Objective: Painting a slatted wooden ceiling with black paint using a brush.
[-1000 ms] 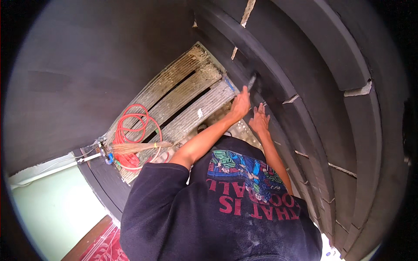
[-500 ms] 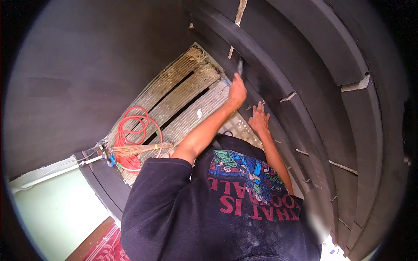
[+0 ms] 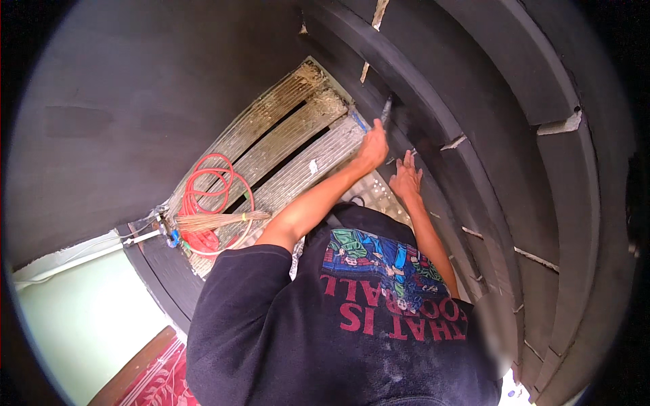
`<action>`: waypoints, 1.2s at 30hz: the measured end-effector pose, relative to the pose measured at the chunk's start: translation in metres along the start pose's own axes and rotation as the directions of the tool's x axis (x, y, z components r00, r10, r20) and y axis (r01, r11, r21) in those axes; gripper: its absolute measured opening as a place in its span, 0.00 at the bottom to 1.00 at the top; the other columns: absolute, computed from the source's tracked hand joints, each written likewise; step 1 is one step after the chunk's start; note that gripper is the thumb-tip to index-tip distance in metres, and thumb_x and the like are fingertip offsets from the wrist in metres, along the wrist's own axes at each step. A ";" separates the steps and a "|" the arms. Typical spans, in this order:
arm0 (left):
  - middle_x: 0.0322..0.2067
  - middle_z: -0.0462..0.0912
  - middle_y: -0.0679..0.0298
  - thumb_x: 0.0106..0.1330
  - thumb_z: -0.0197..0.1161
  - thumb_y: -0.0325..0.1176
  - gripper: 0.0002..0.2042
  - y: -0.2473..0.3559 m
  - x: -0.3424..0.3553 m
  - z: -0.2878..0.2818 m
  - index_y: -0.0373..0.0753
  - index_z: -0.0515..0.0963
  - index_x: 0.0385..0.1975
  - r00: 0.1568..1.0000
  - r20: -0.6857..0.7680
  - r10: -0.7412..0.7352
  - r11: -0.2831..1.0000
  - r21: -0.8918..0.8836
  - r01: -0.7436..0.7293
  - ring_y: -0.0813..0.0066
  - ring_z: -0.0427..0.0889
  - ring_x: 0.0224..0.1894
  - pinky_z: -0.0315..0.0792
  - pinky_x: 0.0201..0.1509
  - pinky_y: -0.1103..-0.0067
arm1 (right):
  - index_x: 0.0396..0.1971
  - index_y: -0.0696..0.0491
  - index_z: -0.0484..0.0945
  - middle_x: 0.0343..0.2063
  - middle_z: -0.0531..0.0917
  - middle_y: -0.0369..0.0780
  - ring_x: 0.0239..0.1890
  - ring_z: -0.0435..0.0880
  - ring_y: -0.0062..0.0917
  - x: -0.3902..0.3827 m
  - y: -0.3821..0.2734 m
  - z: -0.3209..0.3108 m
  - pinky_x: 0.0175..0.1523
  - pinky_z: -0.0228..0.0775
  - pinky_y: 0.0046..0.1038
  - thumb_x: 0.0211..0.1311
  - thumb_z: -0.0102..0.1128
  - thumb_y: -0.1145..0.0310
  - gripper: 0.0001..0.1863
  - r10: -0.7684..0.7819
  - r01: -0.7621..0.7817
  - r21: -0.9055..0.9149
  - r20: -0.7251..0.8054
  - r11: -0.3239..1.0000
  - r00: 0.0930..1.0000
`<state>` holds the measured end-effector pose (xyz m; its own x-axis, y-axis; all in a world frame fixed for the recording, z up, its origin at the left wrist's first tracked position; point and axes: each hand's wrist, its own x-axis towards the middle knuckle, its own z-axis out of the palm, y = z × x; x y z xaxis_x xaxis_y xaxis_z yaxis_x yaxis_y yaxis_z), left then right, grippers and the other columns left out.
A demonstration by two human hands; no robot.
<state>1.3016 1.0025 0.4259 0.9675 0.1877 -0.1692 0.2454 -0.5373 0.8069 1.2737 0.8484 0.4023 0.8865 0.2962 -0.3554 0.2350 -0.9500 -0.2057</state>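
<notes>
My left hand (image 3: 372, 147) is closed around the lower end of a narrow grey blade-like tool (image 3: 387, 109). The tool's upper end reaches the dark stepped wall (image 3: 433, 101); its exact kind is hard to make out. To the right and a little nearer, my right hand (image 3: 406, 179) has its fingers apart against or just over the lowest band of that wall. It holds nothing that I can see. Below both hands spreads my black printed shirt (image 3: 399, 271).
Weathered, grooved planks (image 3: 277, 142) with dark gaps lie left of my hands. On them are a coiled red hose (image 3: 227, 183) and a straw brush (image 3: 217, 220). A pipe with a blue-handled valve (image 3: 174, 237) stands at their left end. Light gaps (image 3: 455, 143) break the wall's bands.
My left hand and the tool have come slightly nearer along the wall. The right hand stays at about the same place on the wall. The whole view has shifted a little.
</notes>
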 end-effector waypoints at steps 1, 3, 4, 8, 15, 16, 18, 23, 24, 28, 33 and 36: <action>0.28 0.74 0.34 0.62 0.44 0.27 0.10 0.003 0.000 0.010 0.26 0.61 0.39 0.998 0.055 -0.010 1.000 -0.018 0.011 0.37 0.75 0.36 0.69 0.37 0.56 | 0.56 0.55 0.64 0.66 0.47 0.47 0.68 0.47 0.36 0.000 0.001 0.001 0.63 0.45 0.56 0.47 0.56 0.68 0.31 -0.011 0.011 0.003 -0.010 1.000 1.000; 0.35 0.75 0.35 0.59 0.45 0.27 0.16 0.019 -0.017 0.018 0.23 0.60 0.45 0.993 0.110 0.040 0.994 0.096 -0.051 0.37 0.75 0.38 0.71 0.40 0.57 | 0.57 0.54 0.64 0.66 0.47 0.46 0.68 0.47 0.36 0.000 0.005 -0.002 0.63 0.43 0.56 0.48 0.56 0.68 0.32 -0.018 0.018 0.011 -0.013 1.000 1.000; 0.32 0.74 0.34 0.59 0.44 0.26 0.14 0.011 -0.025 0.031 0.23 0.60 0.42 0.990 0.052 0.131 0.989 0.059 -0.134 0.36 0.74 0.34 0.69 0.37 0.56 | 0.58 0.52 0.63 0.66 0.47 0.46 0.68 0.46 0.36 -0.004 0.005 -0.001 0.64 0.41 0.56 0.49 0.56 0.67 0.32 -0.037 0.038 0.015 -0.009 0.999 0.999; 0.29 0.74 0.34 0.60 0.43 0.26 0.12 0.001 -0.040 0.054 0.23 0.60 0.39 0.959 0.007 0.283 0.958 -0.058 -0.282 0.35 0.73 0.33 0.67 0.34 0.55 | 0.61 0.49 0.59 0.66 0.48 0.46 0.68 0.47 0.38 -0.016 0.010 0.010 0.65 0.34 0.56 0.51 0.53 0.68 0.33 -0.084 0.094 0.081 -0.122 0.992 0.989; 0.30 0.75 0.41 0.64 0.47 0.32 0.10 0.014 -0.062 0.004 0.31 0.61 0.39 0.895 0.291 0.337 0.925 0.074 -0.372 0.38 0.74 0.33 0.68 0.32 0.55 | 0.60 0.53 0.60 0.64 0.51 0.48 0.67 0.48 0.39 -0.034 0.019 0.020 0.65 0.38 0.55 0.50 0.51 0.71 0.33 -0.080 0.080 -0.054 0.002 0.995 0.997; 0.30 0.75 0.43 0.65 0.47 0.34 0.10 0.013 -0.059 0.001 0.33 0.61 0.38 0.853 0.307 0.422 0.882 0.081 -0.465 0.39 0.74 0.32 0.68 0.32 0.56 | 0.59 0.54 0.61 0.64 0.53 0.48 0.66 0.50 0.39 -0.033 0.021 0.025 0.64 0.39 0.55 0.48 0.52 0.71 0.32 -0.071 0.071 -0.048 -0.003 0.996 0.997; 0.30 0.75 0.48 0.66 0.47 0.37 0.11 0.014 -0.045 -0.005 0.36 0.62 0.37 0.801 0.341 0.491 0.830 0.097 -0.550 0.41 0.75 0.32 0.70 0.32 0.56 | 0.58 0.56 0.62 0.63 0.55 0.48 0.66 0.52 0.40 -0.032 0.022 0.027 0.64 0.41 0.55 0.47 0.53 0.72 0.32 -0.065 0.065 -0.046 -0.003 0.997 0.998; 0.27 0.77 0.48 0.64 0.51 0.39 0.11 0.013 0.006 -0.037 0.37 0.67 0.36 0.810 0.250 0.530 0.793 0.192 -0.578 0.44 0.77 0.30 0.72 0.31 0.56 | 0.58 0.56 0.62 0.63 0.55 0.48 0.66 0.53 0.39 -0.034 0.020 0.024 0.64 0.43 0.53 0.47 0.56 0.67 0.33 -0.022 0.029 -0.061 0.115 0.998 0.993; 0.26 0.78 0.48 0.64 0.51 0.40 0.11 0.009 0.014 -0.045 0.38 0.67 0.35 0.826 0.229 0.514 0.796 0.231 -0.559 0.44 0.77 0.30 0.72 0.31 0.57 | 0.58 0.56 0.62 0.63 0.55 0.48 0.66 0.53 0.39 -0.034 0.021 0.025 0.64 0.43 0.53 0.47 0.56 0.67 0.33 -0.023 0.031 -0.064 0.117 0.997 0.993; 0.25 0.77 0.45 0.63 0.52 0.40 0.12 -0.007 0.036 -0.087 0.37 0.68 0.36 0.862 0.135 0.488 0.832 0.226 -0.507 0.43 0.77 0.30 0.71 0.32 0.57 | 0.58 0.56 0.62 0.63 0.55 0.48 0.65 0.54 0.39 -0.033 0.021 0.025 0.65 0.43 0.52 0.49 0.55 0.67 0.33 -0.008 0.014 -0.041 0.148 0.999 0.989; 0.22 0.75 0.41 0.64 0.50 0.37 0.11 -0.021 0.047 -0.107 0.33 0.67 0.35 0.936 -0.311 0.165 0.973 0.205 -0.104 0.40 0.76 0.29 0.69 0.32 0.56 | 0.58 0.56 0.62 0.63 0.55 0.48 0.65 0.54 0.40 -0.034 0.019 0.027 0.65 0.43 0.52 0.49 0.54 0.66 0.32 0.002 0.004 -0.029 0.179 1.000 0.984; 0.21 0.75 0.40 0.65 0.49 0.35 0.11 -0.006 0.038 -0.079 0.31 0.66 0.35 0.963 -0.250 0.100 0.991 0.115 -0.073 0.39 0.76 0.27 0.70 0.30 0.55 | 0.58 0.56 0.62 0.63 0.56 0.48 0.65 0.54 0.39 -0.033 0.022 0.034 0.65 0.43 0.52 0.49 0.54 0.66 0.32 0.011 -0.008 -0.021 0.183 1.000 0.983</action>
<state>1.3321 1.0777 0.4595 0.9411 0.3327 0.0597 0.1792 -0.6408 0.7465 1.2360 0.8212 0.3781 0.8010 0.2986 -0.5188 0.2364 -0.9540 -0.1841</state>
